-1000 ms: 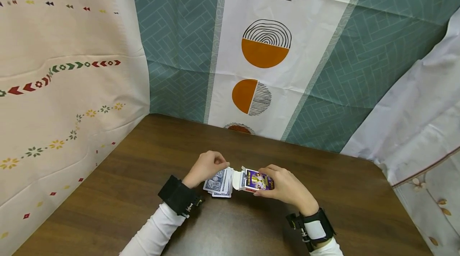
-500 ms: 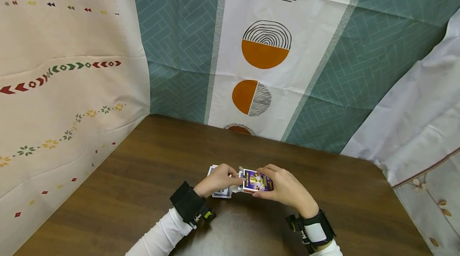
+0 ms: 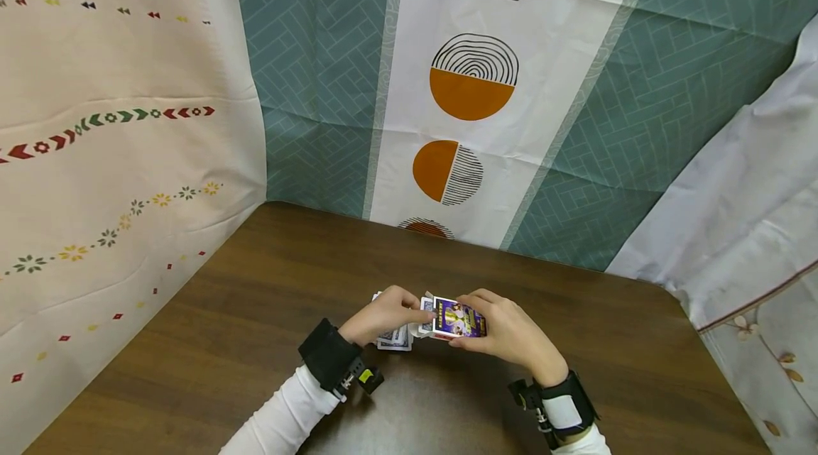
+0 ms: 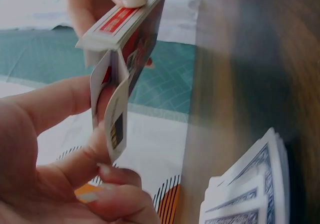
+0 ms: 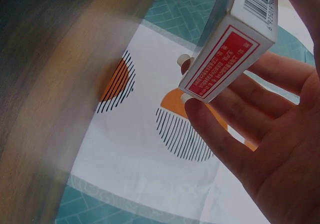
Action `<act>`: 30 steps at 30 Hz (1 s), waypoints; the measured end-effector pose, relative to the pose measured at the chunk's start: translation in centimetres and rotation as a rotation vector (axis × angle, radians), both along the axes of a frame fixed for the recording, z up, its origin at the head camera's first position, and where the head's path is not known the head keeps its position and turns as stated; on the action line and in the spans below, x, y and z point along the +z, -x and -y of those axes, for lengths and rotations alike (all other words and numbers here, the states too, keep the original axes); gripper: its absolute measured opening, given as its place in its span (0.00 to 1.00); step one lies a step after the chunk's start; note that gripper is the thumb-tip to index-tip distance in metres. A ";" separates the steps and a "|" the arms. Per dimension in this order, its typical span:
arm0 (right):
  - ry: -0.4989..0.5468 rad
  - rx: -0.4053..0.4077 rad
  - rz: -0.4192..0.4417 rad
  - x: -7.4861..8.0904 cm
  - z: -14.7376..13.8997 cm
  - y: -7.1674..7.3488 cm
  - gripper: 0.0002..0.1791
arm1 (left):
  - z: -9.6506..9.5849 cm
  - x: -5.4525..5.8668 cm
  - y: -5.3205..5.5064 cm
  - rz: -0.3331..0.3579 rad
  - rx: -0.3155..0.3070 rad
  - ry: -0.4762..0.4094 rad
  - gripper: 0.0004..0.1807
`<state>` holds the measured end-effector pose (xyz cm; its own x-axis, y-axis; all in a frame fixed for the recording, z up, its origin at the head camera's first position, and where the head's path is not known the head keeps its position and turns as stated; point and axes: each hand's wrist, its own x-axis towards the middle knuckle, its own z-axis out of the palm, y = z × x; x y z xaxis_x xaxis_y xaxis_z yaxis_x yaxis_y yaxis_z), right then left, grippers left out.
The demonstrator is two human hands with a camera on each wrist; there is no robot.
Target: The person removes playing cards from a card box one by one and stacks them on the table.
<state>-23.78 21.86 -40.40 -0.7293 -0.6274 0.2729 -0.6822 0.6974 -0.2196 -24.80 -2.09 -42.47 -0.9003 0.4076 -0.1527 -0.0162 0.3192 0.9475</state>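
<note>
My right hand (image 3: 511,331) grips a purple playing card box (image 3: 460,320) by its far end, fingers along one side and thumb along the other. In the right wrist view the box's white side with a barcode and red panel (image 5: 225,64) shows. The box's end facing left stands open, its white flaps (image 4: 117,119) spread. At that mouth my left hand (image 3: 386,316) pinches blue-backed playing cards (image 3: 426,304) that stick out a little. Beneath the left hand, a loose fanned pile of playing cards (image 3: 396,341) lies on the table, partly hidden by it.
The brown wooden table (image 3: 255,341) extends around both hands. Patterned cloth (image 3: 319,86) hangs behind its far edge, with a cream cloth (image 3: 128,214) on the left and a white one (image 3: 748,214) on the right.
My left hand has moved right from over the loose pile to the box mouth, and card backs now show between its fingers and the box. The right hand and box have barely moved.
</note>
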 end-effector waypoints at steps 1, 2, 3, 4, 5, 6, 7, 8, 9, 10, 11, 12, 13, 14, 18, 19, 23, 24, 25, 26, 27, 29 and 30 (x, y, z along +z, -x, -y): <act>0.000 -0.001 0.001 0.0 0.0 0.0 0.32 | 0.1 0.1 0.1 -0.001 -0.007 0.009 0.15; -0.001 -0.001 0.003 0.0 0.0 0.0 0.32 | 0.3 0.1 0.2 -0.001 -0.014 0.015 0.15; -0.001 -0.003 0.007 0.0 0.0 0.0 0.33 | 0.5 0.2 0.2 -0.001 -0.022 0.021 0.14; 0.000 -0.003 0.010 0.0 0.0 0.0 0.33 | 0.6 0.4 0.2 -0.001 -0.029 0.027 0.14; 0.000 -0.003 0.011 0.1 0.0 0.0 0.33 | 0.8 0.5 0.3 -0.001 -0.036 0.030 0.13; 0.000 -0.003 0.013 0.1 0.0 0.0 0.33 | 0.9 0.5 0.3 0.001 -0.043 0.031 0.13; 0.001 -0.002 0.013 0.1 0.0 0.0 0.33 | 1.1 0.6 0.3 0.004 -0.049 0.031 0.13; 0.000 -0.002 0.012 0.1 0.0 0.0 0.33 | 1.3 0.7 0.4 0.006 -0.052 0.032 0.13; 0.000 -0.002 0.013 0.1 0.0 0.0 0.33 | 1.5 0.8 0.4 0.008 -0.056 0.034 0.13; -0.002 -0.003 0.012 0.1 0.0 0.0 0.33 | 1.7 0.8 0.5 0.009 -0.060 0.038 0.13; -0.004 -0.005 0.014 0.1 0.0 0.0 0.34 | 1.9 0.8 0.6 0.009 -0.066 0.042 0.14; -0.004 -0.007 0.017 0.2 0.0 0.0 0.34 | 2.2 0.9 0.7 0.011 -0.071 0.044 0.14; -0.006 -0.012 0.021 0.2 0.0 0.0 0.34 | 2.4 0.9 0.8 0.011 -0.077 0.048 0.14; -0.008 -0.018 0.029 0.2 0.0 0.0 0.34 | 2.7 0.9 0.9 0.011 -0.081 0.051 0.14; -0.018 -0.041 0.050 0.4 0.1 0.0 0.35 | 3.9 1.2 1.2 0.007 -0.108 0.063 0.13; -0.020 -0.044 0.052 0.4 0.1 0.0 0.35 | 4.2 1.3 1.2 0.002 -0.114 0.068 0.13; -0.021 -0.046 0.043 0.5 0.0 0.0 0.35 | 5.3 1.6 1.3 0.000 -0.122 0.052 0.12; -0.020 -0.047 0.039 0.5 0.0 0.0 0.35 | 5.5 1.7 1.3 0.006 -0.118 0.041 0.12; -0.021 -0.046 0.035 0.5 -0.1 0.0 0.35 | 5.7 1.8 1.4 0.014 -0.111 0.029 0.12; -0.021 -0.045 0.031 0.4 -0.1 0.0 0.35 | 5.9 1.9 1.4 0.022 -0.103 0.014 0.12; -0.020 -0.044 0.029 0.4 -0.1 0.0 0.34 | 6.0 1.9 1.4 0.031 -0.097 0.000 0.13; -0.018 -0.044 0.027 0.3 -0.1 0.0 0.34 | 6.3 2.0 1.5 0.040 -0.078 -0.016 0.14; -0.018 -0.044 0.027 0.3 -0.1 0.0 0.34 | 6.4 2.0 1.6 0.046 -0.065 -0.022 0.15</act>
<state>-23.75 22.01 -40.10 -0.7634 -0.5990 0.2417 -0.6446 0.7309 -0.2243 -26.37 -8.47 -40.42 -0.8640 0.4685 -0.1842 -0.0402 0.3004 0.9530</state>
